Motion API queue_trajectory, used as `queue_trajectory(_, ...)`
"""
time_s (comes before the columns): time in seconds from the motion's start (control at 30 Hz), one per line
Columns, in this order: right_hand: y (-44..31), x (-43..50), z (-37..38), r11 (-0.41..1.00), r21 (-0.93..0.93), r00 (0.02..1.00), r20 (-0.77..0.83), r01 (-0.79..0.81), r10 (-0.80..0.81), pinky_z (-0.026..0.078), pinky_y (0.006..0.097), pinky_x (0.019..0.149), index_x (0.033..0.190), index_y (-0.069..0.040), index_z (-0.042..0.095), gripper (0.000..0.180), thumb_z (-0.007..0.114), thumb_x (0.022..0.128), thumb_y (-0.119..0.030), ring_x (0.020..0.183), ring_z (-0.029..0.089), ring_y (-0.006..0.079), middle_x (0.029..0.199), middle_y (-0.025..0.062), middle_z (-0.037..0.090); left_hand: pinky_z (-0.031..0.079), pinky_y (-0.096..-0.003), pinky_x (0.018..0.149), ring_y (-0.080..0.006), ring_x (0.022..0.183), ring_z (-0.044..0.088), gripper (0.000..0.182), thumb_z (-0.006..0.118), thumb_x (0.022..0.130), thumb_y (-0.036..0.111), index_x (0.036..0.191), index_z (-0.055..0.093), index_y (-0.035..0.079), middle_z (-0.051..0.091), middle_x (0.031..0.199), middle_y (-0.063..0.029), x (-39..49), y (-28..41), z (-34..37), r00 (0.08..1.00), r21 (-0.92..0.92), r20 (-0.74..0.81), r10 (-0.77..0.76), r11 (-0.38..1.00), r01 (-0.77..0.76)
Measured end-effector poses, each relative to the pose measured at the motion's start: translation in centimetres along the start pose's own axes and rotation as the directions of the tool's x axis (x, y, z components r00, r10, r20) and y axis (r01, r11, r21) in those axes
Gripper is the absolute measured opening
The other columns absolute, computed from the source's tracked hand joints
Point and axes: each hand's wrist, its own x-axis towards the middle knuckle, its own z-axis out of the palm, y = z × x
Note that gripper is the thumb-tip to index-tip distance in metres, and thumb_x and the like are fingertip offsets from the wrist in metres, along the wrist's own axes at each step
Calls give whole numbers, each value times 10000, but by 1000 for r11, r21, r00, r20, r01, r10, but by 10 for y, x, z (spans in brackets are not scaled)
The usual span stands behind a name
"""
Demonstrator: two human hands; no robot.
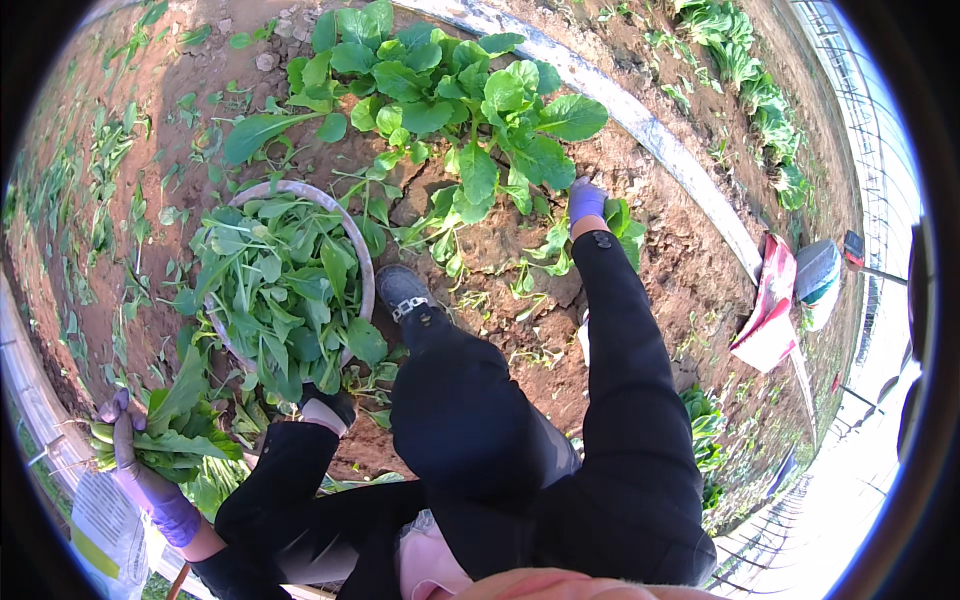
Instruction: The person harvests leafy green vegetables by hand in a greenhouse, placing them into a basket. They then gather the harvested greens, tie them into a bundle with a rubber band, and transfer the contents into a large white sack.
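My left hand, in a soiled purple glove, grips a bunch of leafy greens by the stem end, with thin roots trailing at the left. My right hand, gloved in purple too, reaches down to the soil at the lower right edge of a dense patch of leafy green plants. Leaves hide its fingertips, so what it touches and whether it is closed cannot be told. Between my arms, nearer the left, a round tub stands on the soil, heaped with loose greens.
A pale curved strip runs past the plants. Red-and-white sacking and a grey-white bag lie at the right. Another row of greens grows beyond. A printed plastic bag is at lower left. My shoe stands beside the tub.
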Motion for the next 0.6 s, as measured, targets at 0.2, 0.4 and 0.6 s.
queue_trajectory(0.2, -20, -60, -70, 934, 281, 906, 413, -222, 91, 483, 466, 915, 1219, -125, 628, 364, 621, 878, -255, 1177, 588, 259, 1334, 84, 564, 385, -236, 817, -107, 815, 444, 186, 589, 891, 41, 1057, 510, 65, 546, 1078, -67, -12, 10, 13, 995, 10, -94, 12, 1000, -11)
queue_trajectory(0.4, 5, -81, -87, 759, 622, 979, 177, -193, 103, 536, 422, 813, 1332, -31, 474, 508, 600, 874, -211, 1102, 622, 287, 1137, 153, 646, 394, -233, 814, -112, 822, 456, 184, 592, 875, 9, 1035, 523, 69, 552, 1089, -73, -15, 14, 19, 998, -61, -45, 35, 997, -38)
queue_trajectory(0.6, -58, -84, -31, 711, 695, 988, 154, -108, 0, 539, 418, 815, 1190, 16, 494, 366, 541, 886, -184, 970, 669, 325, 1038, 197, 668, 426, -245, 811, -112, 805, 495, 209, 624, 851, 19, 1056, 586, 41, 598, 1131, -112, -4, 12, 12, 995, -27, 51, 83, 996, -82)
